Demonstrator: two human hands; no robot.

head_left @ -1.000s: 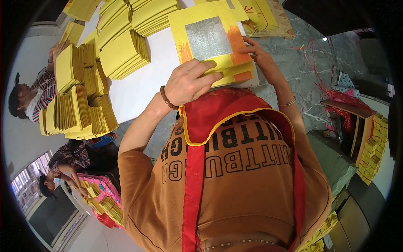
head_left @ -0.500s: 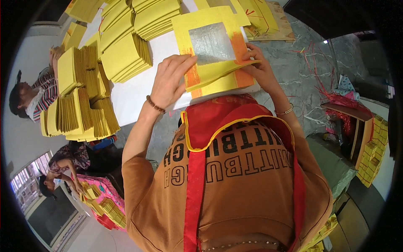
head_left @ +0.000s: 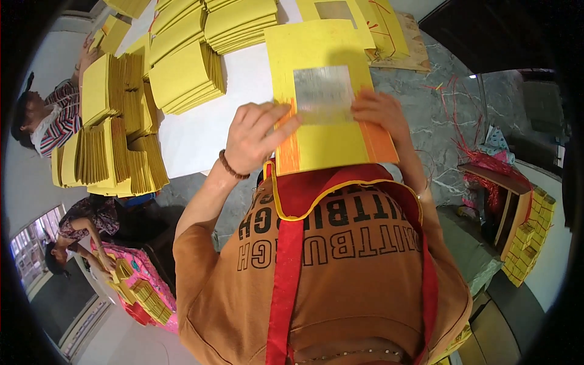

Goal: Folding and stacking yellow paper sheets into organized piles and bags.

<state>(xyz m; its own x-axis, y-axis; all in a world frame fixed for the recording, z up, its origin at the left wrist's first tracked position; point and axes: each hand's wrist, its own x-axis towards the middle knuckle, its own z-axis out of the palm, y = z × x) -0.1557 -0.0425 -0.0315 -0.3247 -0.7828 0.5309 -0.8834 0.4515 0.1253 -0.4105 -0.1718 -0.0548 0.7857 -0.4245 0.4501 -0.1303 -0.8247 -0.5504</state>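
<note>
In front of me lies a stack of yellow paper sheets; the top sheet [head_left: 322,143] bears a silver foil rectangle [head_left: 323,88] and orange bands down its sides. My left hand [head_left: 258,131] lies over its left edge, fingers stretched across the orange band toward the foil. On the opposite edge, my right hand [head_left: 383,114] rests with fingers extended beside the foil, slightly blurred. Neither hand shows anything gripped. How many sheets lie underneath is hidden.
Bundles of folded yellow paper [head_left: 185,76] cover the white table [head_left: 237,79] on the left. Another foil sheet [head_left: 334,12] lies beyond the stack. Red strands [head_left: 456,115] hang at the right. Two people work on the left, one at a pink-covered table [head_left: 152,267].
The raised yellow flap that both hands held now lies flat, with the foil lower in view. Both hands rest over the sheet's sides, and the sheet extends closer to my apron.
</note>
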